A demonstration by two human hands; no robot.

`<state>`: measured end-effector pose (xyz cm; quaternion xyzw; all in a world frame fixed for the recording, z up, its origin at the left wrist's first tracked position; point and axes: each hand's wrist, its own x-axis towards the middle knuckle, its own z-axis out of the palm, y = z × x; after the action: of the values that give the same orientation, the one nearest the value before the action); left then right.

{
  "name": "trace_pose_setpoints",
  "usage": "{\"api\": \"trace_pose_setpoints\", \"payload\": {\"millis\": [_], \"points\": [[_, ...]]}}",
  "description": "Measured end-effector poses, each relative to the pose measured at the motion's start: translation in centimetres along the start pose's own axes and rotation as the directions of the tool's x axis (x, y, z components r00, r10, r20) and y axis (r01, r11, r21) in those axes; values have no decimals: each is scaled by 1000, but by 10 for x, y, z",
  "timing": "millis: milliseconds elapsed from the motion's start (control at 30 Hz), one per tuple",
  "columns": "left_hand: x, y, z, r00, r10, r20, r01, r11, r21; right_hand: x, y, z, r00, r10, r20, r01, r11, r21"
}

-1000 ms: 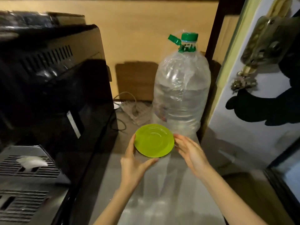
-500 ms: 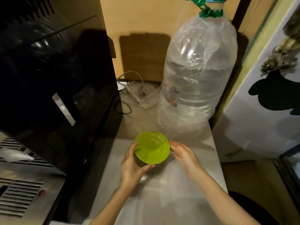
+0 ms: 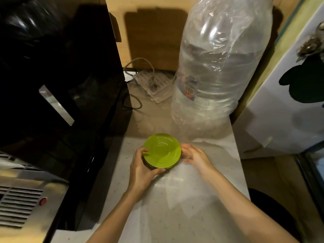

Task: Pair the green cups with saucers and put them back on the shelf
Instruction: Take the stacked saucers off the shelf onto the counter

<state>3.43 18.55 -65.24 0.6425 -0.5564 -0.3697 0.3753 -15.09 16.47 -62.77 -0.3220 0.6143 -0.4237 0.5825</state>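
A lime-green saucer [image 3: 162, 150] tops a small stack of saucers low over the pale countertop [image 3: 184, 207]. My left hand [image 3: 142, 166] grips the stack at its left and near edge, thumb on the top rim. The fingertips of my right hand [image 3: 196, 155] rest against the right rim, fingers spread. More green edges show under the top saucer at its near side. No cup is in view.
A big clear water bottle [image 3: 217, 67] wrapped in plastic stands just behind the saucers. A black appliance [image 3: 57, 76] fills the left side, with a metal grille [image 3: 19, 204] below it. A power strip [image 3: 150, 83] and cables lie at the back. A white fridge side [image 3: 289, 102] is at right.
The saucers have come down from in front of the bottle to just over the countertop, both hands staying with them. My view has tilted down and closer.
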Motion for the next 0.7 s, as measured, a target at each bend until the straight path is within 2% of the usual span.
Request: {"api": "trace_pose_setpoints", "payload": {"millis": [700], "points": [[1,-9,-2,998,-47,40,43,995,89,1,8,7,999,-41,16,43,978,-205]]}}
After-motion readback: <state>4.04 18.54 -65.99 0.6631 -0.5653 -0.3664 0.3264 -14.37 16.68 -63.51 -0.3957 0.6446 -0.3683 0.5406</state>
